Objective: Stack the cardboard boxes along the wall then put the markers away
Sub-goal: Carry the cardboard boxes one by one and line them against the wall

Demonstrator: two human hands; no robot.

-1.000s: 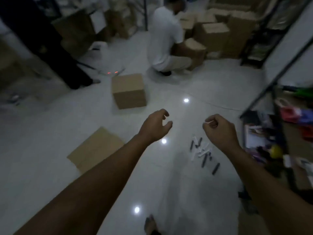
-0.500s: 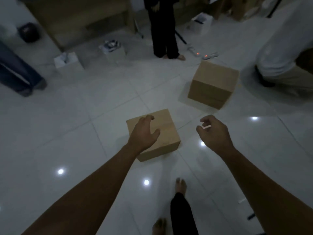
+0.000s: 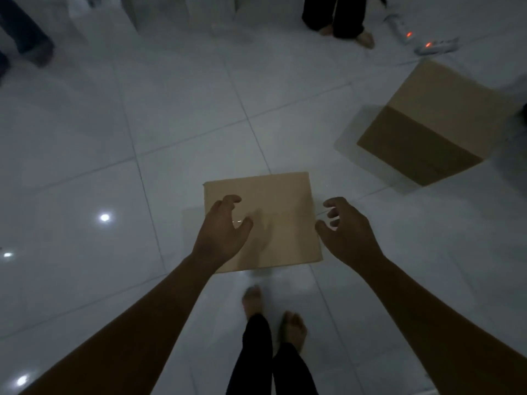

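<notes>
A shut cardboard box (image 3: 281, 212) lies on the white tiled floor right in front of my feet. My left hand (image 3: 221, 233) hovers over its left side, fingers curled and apart, holding nothing. My right hand (image 3: 346, 233) hangs just off the box's right edge, also with fingers spread and empty. A second, taller cardboard box (image 3: 433, 121) stands on the floor at the right. No markers are in view.
A person in dark trousers stands barefoot (image 3: 339, 21) at the top. Another person's leg (image 3: 25, 32) shows at the top left. Power strips with red lights (image 3: 425, 44) lie at the top right. My own feet (image 3: 273, 315) are just behind the near box.
My view has swung left from the markers and the shelf to the floor boxes. The near box is now directly below me and both hands have come down to its two sides.
</notes>
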